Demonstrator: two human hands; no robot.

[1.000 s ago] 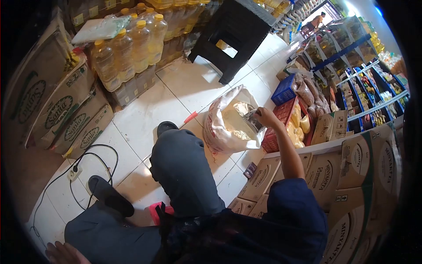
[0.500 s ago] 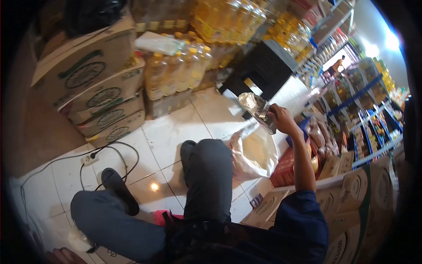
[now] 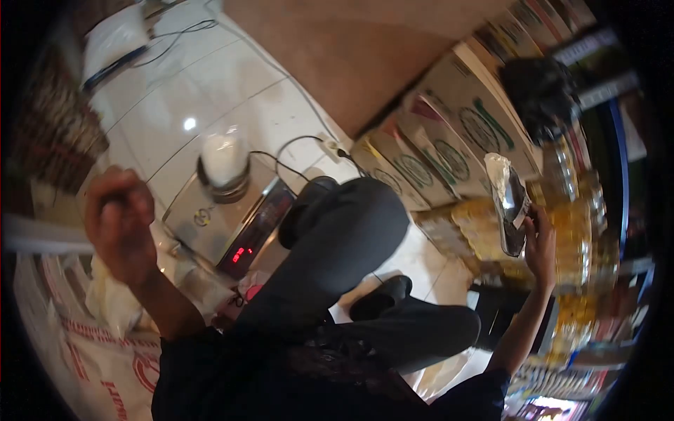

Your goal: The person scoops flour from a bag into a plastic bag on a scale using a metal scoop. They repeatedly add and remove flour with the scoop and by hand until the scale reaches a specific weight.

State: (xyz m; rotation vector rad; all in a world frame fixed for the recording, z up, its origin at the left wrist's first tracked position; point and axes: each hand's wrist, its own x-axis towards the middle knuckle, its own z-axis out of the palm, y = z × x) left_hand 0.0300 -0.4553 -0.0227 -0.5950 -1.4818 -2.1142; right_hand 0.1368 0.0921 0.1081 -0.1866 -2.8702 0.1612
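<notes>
My right hand [image 3: 539, 242] is closed around the handle of a metal scoop [image 3: 514, 217]. A heap of pale powder [image 3: 498, 172] fills the scoop's far end. My left hand [image 3: 119, 224] is raised at the left, blurred, with its fingers loosely bent and nothing visible in them. Beyond it, a digital scale [image 3: 189, 203] with lit red digits stands on the floor. On the scale's metal plate, a clear bag of white powder [image 3: 225, 156] sits in a round container [image 3: 228, 188]. Neither hand touches the scale.
White plastic bags [image 3: 126, 295] lie below my left hand, beside a sack with red print [image 3: 105, 351]. Cardboard boxes [image 3: 449, 133] and bottles of yellow oil [image 3: 569, 238] are stacked at the right. A cable [image 3: 291, 140] runs across the tiles to a socket [image 3: 331, 149].
The view has swung left, from the open sack of powder to the scale. My right hand still holds the loaded scoop, away from the sack. My left hand has risen into view.
</notes>
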